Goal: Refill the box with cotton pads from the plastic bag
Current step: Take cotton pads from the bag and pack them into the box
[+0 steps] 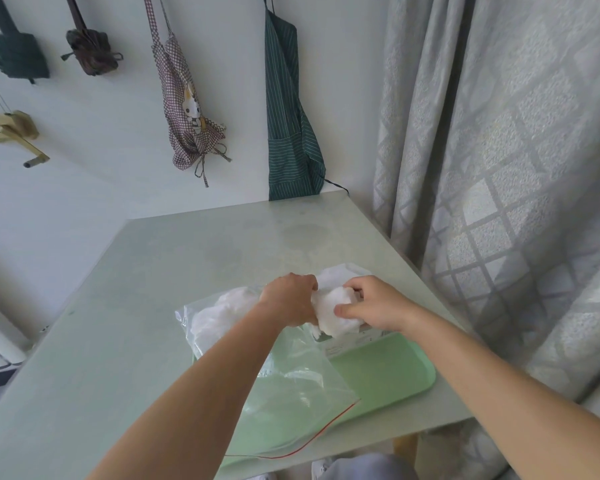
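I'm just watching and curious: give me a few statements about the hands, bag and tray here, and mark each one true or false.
1. Both hands grip one wad of cotton pads. True: left hand, right hand.
2. The plastic bag lies partly on the green tray. True.
3. The bag's seal strip is blue. False: it is red.
4. The tray is on the floor. False: it sits on the table.
5. The bag holds no more pads. False: white pads still show inside.
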